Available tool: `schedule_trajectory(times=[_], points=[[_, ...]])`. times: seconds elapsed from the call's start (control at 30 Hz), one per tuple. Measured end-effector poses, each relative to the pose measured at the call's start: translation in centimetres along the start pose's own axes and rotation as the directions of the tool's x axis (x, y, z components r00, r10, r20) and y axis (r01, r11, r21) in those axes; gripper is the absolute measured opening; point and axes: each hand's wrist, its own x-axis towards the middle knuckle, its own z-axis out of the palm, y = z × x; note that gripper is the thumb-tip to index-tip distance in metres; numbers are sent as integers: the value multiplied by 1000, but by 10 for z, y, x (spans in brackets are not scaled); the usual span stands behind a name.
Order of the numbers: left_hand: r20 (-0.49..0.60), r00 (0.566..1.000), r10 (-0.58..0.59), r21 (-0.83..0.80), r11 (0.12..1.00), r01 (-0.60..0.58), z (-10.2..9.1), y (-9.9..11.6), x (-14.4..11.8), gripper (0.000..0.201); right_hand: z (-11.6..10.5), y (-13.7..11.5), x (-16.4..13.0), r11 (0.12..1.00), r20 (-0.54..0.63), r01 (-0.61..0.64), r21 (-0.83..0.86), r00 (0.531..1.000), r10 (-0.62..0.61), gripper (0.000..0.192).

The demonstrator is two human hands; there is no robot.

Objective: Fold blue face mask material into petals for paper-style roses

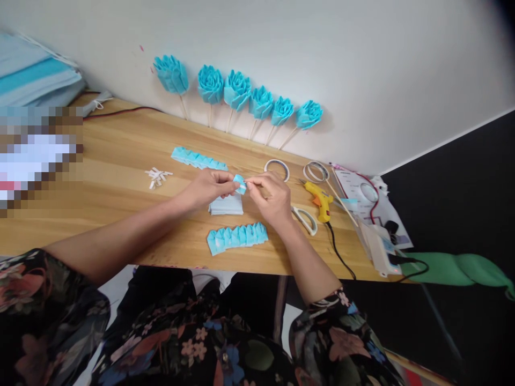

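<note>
While left hand and right hand pinch small folded blue paper piece between fingertips, above stack of blue paper squares: fold likely to spring open if either pinch loosens. Pleated blue strip just near side of hands, elbow could sweep it. Yellow glue gun right of right hand, cord snag risk.

Paper roses on sticks: six, in a row against the wall at upper centre; first one.
Pleated blue strips: two, one above the hands, one below them.
Tape rolls: two, perhaps a third farther right, too blurred to tell.
Glue gun: one.
Scissors: one pair.
Hands: two.
</note>
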Motion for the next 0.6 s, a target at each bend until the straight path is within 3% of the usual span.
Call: schedule_trajectory(times=[0.1, 0.2, 0.3, 0.6], points=[[1, 1000, -10, 20, 1000, 10, 0, 1, -1, 26, -1, 0, 1, 989, -8, -129, 72, 991, 130, 15], [5, 999, -44, 29, 999, 44, 0, 2, -1, 26, -3, 2, 1, 977, -96, -195, 91, 974, 204, 15], [7, 999, -54, 35, 998, 54, 0, 2, -1, 26, -5, 0, 1, 992, -155, -108, 58, 981, 116, 13], [9, 1000, 12, 34, 999, -12, -1, -1, 0, 28, -3, -3, 2, 996, -143, 77, -46, 986, -83, 13]])
